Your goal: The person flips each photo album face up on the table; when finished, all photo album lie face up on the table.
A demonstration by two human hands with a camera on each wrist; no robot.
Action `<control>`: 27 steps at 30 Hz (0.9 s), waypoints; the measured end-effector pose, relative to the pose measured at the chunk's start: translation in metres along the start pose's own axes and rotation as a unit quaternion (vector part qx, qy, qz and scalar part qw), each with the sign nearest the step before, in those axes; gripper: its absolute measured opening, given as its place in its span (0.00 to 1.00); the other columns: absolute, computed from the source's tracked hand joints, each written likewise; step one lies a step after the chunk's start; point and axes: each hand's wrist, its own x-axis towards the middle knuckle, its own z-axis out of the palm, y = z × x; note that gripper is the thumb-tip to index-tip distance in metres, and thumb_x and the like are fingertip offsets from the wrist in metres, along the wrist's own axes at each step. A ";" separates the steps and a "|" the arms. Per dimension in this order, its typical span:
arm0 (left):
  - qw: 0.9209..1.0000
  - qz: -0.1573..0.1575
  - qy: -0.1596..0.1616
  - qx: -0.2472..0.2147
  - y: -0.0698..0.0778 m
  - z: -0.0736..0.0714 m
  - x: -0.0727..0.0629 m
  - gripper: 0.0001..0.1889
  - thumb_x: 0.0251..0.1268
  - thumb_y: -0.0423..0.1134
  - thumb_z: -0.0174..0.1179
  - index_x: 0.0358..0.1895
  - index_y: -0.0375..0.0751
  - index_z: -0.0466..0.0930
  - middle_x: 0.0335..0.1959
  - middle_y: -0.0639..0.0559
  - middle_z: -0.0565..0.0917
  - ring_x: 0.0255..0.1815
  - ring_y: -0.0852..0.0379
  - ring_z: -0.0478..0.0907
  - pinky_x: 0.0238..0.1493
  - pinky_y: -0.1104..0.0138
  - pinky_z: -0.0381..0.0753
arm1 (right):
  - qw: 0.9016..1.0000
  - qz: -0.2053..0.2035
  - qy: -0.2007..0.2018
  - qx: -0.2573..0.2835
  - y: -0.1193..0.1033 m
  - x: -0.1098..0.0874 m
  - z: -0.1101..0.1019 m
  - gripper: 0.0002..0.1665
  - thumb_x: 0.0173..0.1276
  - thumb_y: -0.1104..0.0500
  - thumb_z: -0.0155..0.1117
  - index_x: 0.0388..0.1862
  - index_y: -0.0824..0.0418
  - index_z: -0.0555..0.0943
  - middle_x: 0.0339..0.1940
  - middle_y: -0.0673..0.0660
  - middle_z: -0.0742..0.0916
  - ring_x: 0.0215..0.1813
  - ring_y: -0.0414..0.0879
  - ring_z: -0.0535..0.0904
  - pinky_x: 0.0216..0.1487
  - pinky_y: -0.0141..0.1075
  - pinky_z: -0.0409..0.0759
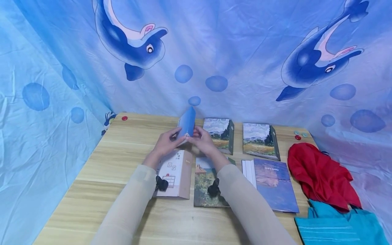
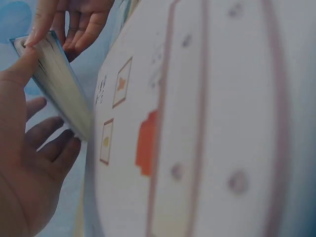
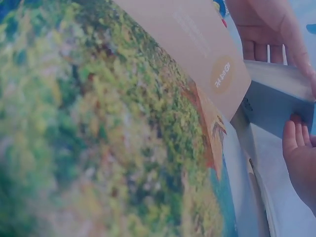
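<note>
A blue photo album (image 1: 187,122) stands tilted on edge above the back left of the table, held between both hands. My left hand (image 1: 165,141) grips its left side, thumb at the near edge, as the left wrist view also shows. From the right side my right hand (image 1: 204,139) holds it, with the thumb at the same near edge and fingers against the cover. The album's thick page block (image 2: 64,84) faces the left wrist camera. Just in front lies a white album (image 1: 173,170) with drawn furniture on its cover and a pinkish spine.
Two albums with a landscape painting (image 1: 218,132) lie at the back. A green painted album (image 1: 203,192) sits partly under the right forearm, beside a purple photo album (image 1: 275,185). Red cloth (image 1: 321,173) and teal cloth (image 1: 340,224) lie at right. Small round pieces (image 1: 124,118) dot the back corners.
</note>
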 end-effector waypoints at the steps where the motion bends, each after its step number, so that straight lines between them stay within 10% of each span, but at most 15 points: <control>1: 1.000 0.003 -0.003 -0.008 0.001 0.000 0.000 0.42 0.65 0.65 0.62 0.77 0.47 0.64 0.75 0.38 0.67 0.68 0.37 0.74 0.67 0.50 0.75 | 1.000 -0.002 0.000 0.004 0.000 0.000 0.000 0.40 0.64 0.60 0.75 0.73 0.64 0.70 0.56 0.60 0.82 0.59 0.53 0.80 0.64 0.40 0.79; 17: 0.990 0.001 -0.031 -0.141 0.000 -0.002 -0.005 0.35 0.70 0.52 0.64 0.78 0.57 0.64 0.76 0.50 0.67 0.71 0.43 0.71 0.63 0.54 0.80 | 0.999 -0.023 -0.003 -0.026 -0.001 -0.001 0.000 0.45 0.63 0.57 0.76 0.77 0.54 0.67 0.58 0.59 0.81 0.56 0.52 0.80 0.60 0.41 0.81; 27: 0.991 -0.023 -0.038 -0.129 0.000 -0.004 -0.009 0.35 0.70 0.50 0.64 0.78 0.54 0.62 0.74 0.45 0.70 0.70 0.43 0.72 0.66 0.54 0.77 | 0.997 -0.043 -0.009 -0.059 -0.001 -0.004 -0.001 0.46 0.66 0.53 0.74 0.80 0.50 0.64 0.62 0.60 0.81 0.59 0.54 0.80 0.61 0.43 0.81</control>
